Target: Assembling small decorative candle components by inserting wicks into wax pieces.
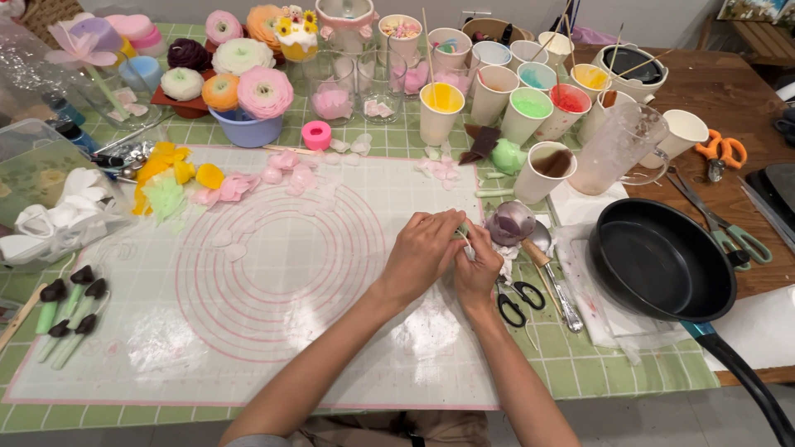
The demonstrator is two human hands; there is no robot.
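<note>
Many paper cups (pixel 525 114) of coloured liquid

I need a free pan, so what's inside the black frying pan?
The black frying pan looks empty: bare dark base and wall. Its near inner wall is hidden by the rim.

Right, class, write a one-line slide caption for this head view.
Both hands, left hand and right hand, pinch a small pale piece above a ringed mat beside paint cups.
</note>
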